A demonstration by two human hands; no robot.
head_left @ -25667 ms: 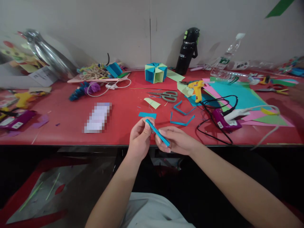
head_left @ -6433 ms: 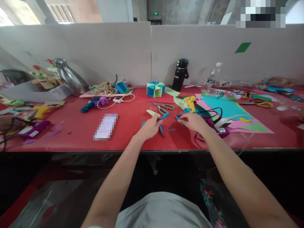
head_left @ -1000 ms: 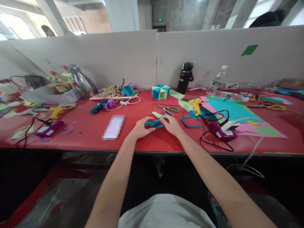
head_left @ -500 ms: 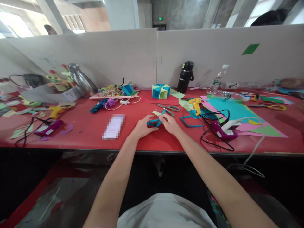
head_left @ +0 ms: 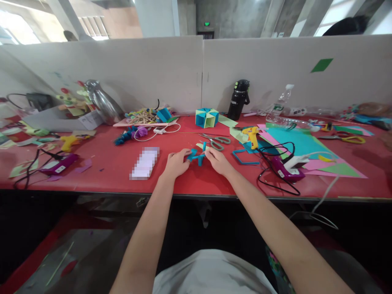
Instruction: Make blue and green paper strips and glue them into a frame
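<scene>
My left hand point(head_left: 177, 164) is at the middle of the red table, its fingers closed on the left end of a blue folded paper piece point(head_left: 192, 155). My right hand point(head_left: 218, 160) pinches a blue paper strip point(head_left: 200, 159) that stands up beside its fingertips. The blue parts lie close together between the hands; whether they are joined I cannot tell. Just beyond the hands rest grey-handled scissors point(head_left: 217, 143). Farther back sits a blue and pale green folded-paper ring point(head_left: 207, 118). To the right lies a blue paper frame point(head_left: 246, 157).
A phone point(head_left: 144, 163) with a blurred screen lies to the left. On the right are a yellow glue gun point(head_left: 252, 136), a purple power box point(head_left: 288, 168) with loose cables, and coloured paper sheets point(head_left: 306, 143). A black bottle point(head_left: 239, 100) stands by the white partition point(head_left: 137, 77).
My left hand has shifted left and lowered its fingers, which were arched around the blue paper. More of the blue paper shows between the hands. My right hand keeps its pinch, almost unmoved.
</scene>
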